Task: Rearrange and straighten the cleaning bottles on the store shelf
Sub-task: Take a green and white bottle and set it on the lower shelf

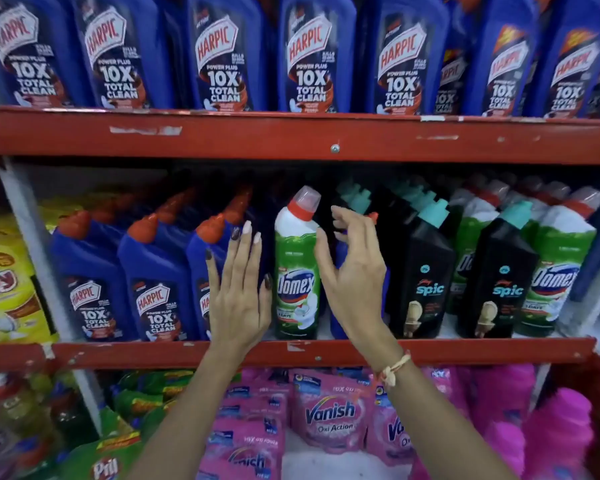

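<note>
A green Domex bottle (pixel 297 271) with a red-and-clear cap stands upright at the middle shelf's front, between my two hands. My left hand (pixel 239 292) is open, fingers spread, flat against a blue Harpic bottle (pixel 201 271) just left of the Domex. My right hand (pixel 352 271) is open with curled fingers, right of the Domex, in front of a blue bottle (pixel 338 320) that it mostly hides. It holds nothing. Black Spic bottles (pixel 425 278) with teal caps stand to the right.
The red shelf rail (pixel 465 351) runs under the bottles. More Harpic bottles (pixel 153 282) fill the left, and large ones (pixel 312 57) line the top shelf. Another Domex bottle (pixel 558 268) stands far right. Pink Vanish pouches (pixel 329 410) lie below.
</note>
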